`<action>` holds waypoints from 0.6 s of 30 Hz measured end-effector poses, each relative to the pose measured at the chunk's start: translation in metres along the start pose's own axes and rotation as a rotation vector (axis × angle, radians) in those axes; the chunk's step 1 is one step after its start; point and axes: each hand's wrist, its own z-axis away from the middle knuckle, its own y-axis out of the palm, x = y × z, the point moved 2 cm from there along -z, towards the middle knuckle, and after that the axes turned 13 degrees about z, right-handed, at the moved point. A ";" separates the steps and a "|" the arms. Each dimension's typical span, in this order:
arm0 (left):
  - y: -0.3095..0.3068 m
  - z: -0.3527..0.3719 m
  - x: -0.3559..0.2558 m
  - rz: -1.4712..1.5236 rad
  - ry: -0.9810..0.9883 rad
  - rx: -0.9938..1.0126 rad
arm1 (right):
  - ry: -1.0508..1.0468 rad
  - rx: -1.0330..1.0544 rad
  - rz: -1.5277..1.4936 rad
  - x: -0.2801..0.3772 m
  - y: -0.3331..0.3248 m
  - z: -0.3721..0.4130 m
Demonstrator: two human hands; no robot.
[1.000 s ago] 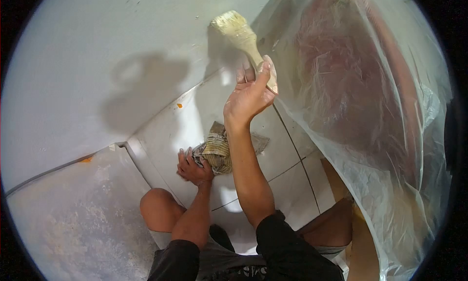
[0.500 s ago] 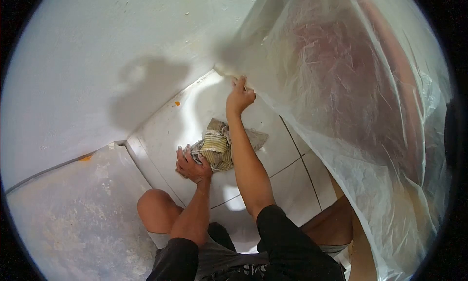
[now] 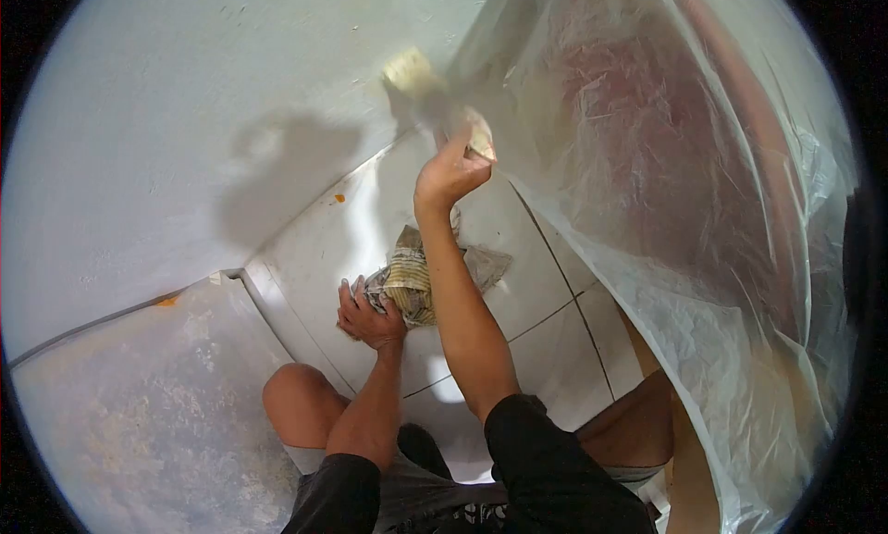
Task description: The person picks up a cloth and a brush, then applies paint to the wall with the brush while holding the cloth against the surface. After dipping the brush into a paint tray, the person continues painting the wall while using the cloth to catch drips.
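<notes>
My right hand (image 3: 453, 173) is raised near the wall corner, its fingers closed around what looks like a flat paintbrush (image 3: 409, 71). Pale yellowish bristles point up and left against the wall; motion blurs the brush, and my fingers partly cover its handle. Low on the floor, my left hand (image 3: 372, 319) rests with its fingers spread at the left edge of a crumpled, striped rag (image 3: 407, 273). That rag is dirty, with grey and yellowish bands, and my right forearm passes over its right side.
A pale wall (image 3: 176, 145) meets the white tiled floor (image 3: 555, 349). Translucent plastic sheeting (image 3: 666, 210) drapes over a reddish object on the right. At lower left is a stained grey slab (image 3: 157, 404). A small orange scrap (image 3: 339, 198) lies by the wall's base.
My right hand has lifted a little and swung the brush up from the floor corner onto the wall, bringing its bristles into view. The left hand and the rag have hardly moved.
</notes>
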 end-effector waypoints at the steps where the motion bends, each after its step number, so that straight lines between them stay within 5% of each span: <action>1: 0.000 0.000 0.000 -0.015 -0.005 0.007 | 0.005 -0.002 0.000 -0.019 -0.007 -0.002; 8: 0.002 0.002 0.003 -0.035 0.003 -0.018 | 0.136 -0.042 0.398 -0.084 -0.042 -0.013; 10: 0.001 0.003 0.003 -0.033 0.003 -0.014 | -0.201 -0.017 0.538 -0.082 -0.040 -0.012; 13: 0.002 0.002 0.003 -0.028 -0.003 -0.006 | -0.260 -0.018 0.673 -0.084 -0.036 -0.017; 17: 0.002 0.002 0.004 -0.016 -0.026 0.007 | -0.053 0.090 0.691 -0.008 -0.012 -0.008; 18: 0.001 0.002 0.003 -0.020 -0.030 0.009 | -0.046 0.095 0.435 0.013 -0.005 -0.004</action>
